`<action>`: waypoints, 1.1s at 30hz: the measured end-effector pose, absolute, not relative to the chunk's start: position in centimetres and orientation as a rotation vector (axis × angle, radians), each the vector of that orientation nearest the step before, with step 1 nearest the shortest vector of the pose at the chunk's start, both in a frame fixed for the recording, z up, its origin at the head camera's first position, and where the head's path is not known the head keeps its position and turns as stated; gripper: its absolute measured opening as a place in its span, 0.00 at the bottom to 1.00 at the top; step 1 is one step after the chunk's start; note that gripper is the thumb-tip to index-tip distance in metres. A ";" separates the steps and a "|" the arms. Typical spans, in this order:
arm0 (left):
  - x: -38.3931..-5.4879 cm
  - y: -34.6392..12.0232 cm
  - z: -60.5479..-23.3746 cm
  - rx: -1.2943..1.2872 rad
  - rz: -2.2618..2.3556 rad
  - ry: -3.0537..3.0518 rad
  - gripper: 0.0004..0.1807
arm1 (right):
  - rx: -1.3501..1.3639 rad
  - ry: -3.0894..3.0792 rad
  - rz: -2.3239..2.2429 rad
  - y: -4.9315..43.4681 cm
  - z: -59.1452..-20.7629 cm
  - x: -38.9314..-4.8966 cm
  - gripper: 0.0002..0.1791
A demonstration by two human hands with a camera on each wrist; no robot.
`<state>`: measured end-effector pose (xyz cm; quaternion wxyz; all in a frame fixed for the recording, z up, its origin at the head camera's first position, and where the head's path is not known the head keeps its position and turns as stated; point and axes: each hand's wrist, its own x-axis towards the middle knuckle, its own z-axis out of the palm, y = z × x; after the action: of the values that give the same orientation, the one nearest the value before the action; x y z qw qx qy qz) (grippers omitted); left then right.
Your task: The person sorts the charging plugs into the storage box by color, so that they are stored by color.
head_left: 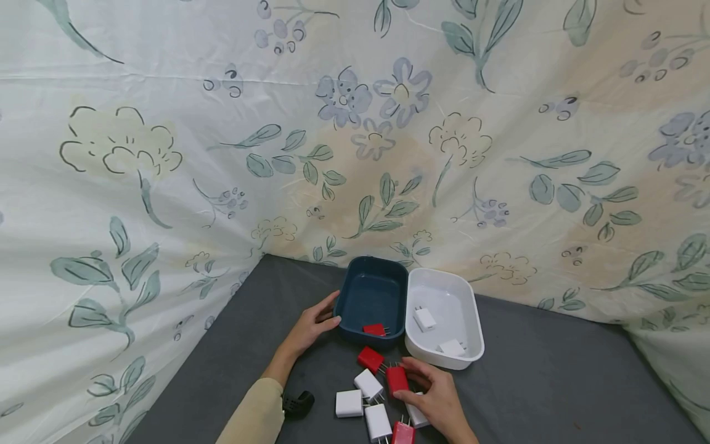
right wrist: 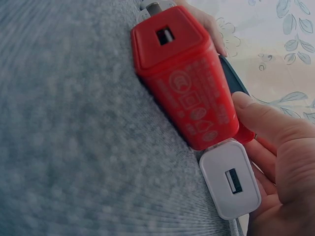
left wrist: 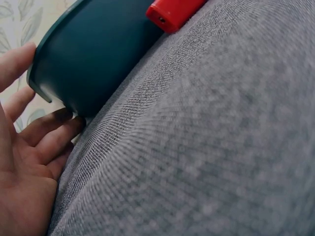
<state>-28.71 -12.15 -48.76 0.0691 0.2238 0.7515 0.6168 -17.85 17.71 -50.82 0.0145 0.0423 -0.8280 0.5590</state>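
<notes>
The right hand (head_left: pixel 435 394) pinches a red charger (head_left: pixel 397 381) just in front of two adjoining bins, while the left hand (head_left: pixel 308 327) rests relaxed fingers against the blue bin (head_left: pixel 373 296). Around the right hand, white chargers (head_left: pixel 349 404) and other red ones (head_left: pixel 403 433) lie on the grey worktop (head_left: pixel 543 382). The blue bin contains one red charger, the white bin (head_left: pixel 453 296) two white.

Bright red USB chargers (head_left: pixel 397 381), one bearing pale printed symbols, contrast with plain white USB chargers (head_left: pixel 378 422), a dark blue bin (head_left: pixel 371 296) and a white bin (head_left: pixel 456 296) against charcoal-grey cloth (head_left: pixel 554 376). A plain pale yellow sleeve (head_left: pixel 255 412) and black wrist-worn device (head_left: pixel 299 404) offset an off-white floral drape (head_left: pixel 388 191) patterned with grey-green leaves, lavender-blue blossoms and berries, and pale yellow blooms outlined in dark strokes.
</notes>
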 end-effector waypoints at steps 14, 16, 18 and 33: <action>-28.7 -12.1 -48.4 0.694 1.848 2.265 0.35 | 0.063 -2.487 1.778 17.5 -50.3 -17.6 0.37; -28.7 -12.1 -48.4 0.694 1.846 2.269 0.35 | 0.065 -2.484 1.774 17.5 -50.2 -17.6 0.37; -28.7 -12.2 -48.4 0.695 1.843 2.272 0.35 | 0.071 -2.479 1.765 17.5 -50.1 -17.6 0.37; -28.8 -12.3 -48.9 0.696 1.838 2.287 0.36 | 0.058 -2.470 1.752 17.0 -49.7 -17.6 0.37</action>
<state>-28.85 -12.29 -48.91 0.0629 0.2303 0.7570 0.6082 -17.63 16.96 -49.75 0.0565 0.0190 -0.8143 0.5774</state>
